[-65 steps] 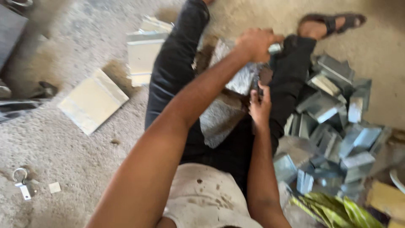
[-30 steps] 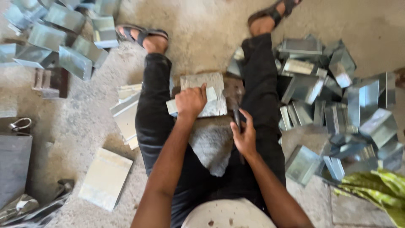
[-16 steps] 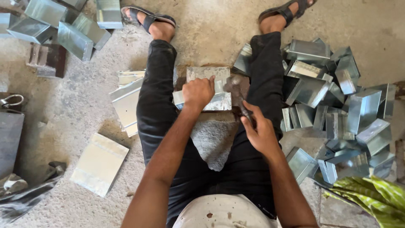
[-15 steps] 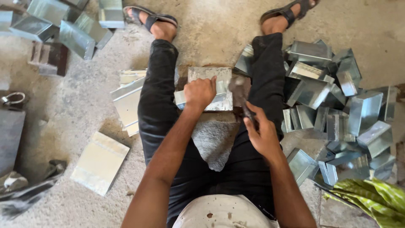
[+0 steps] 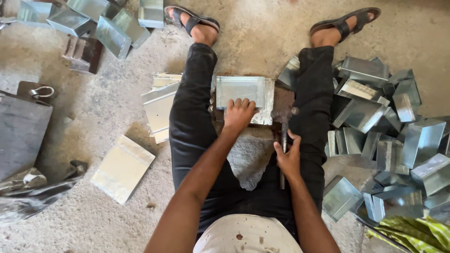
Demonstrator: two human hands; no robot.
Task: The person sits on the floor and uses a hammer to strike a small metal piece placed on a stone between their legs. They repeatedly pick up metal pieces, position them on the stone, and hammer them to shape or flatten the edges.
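I sit on the floor with my legs spread. My left hand (image 5: 238, 114) presses down on a flat metal sheet (image 5: 243, 91) that lies on a block between my legs. My right hand (image 5: 288, 158) grips the handle of a hammer (image 5: 284, 133), whose head rests just right of the sheet, beside my right leg.
A heap of several folded metal boxes (image 5: 379, 136) lies to my right. Flat sheets (image 5: 159, 105) are stacked left of my left leg, with one sheet (image 5: 123, 168) nearer. More boxes (image 5: 93, 18) lie at the top left. A dark plate (image 5: 21, 131) sits far left.
The view steadied over my lap. My left hand stayed on the sheet, and my right hand lowered the hammer to rest beside it.
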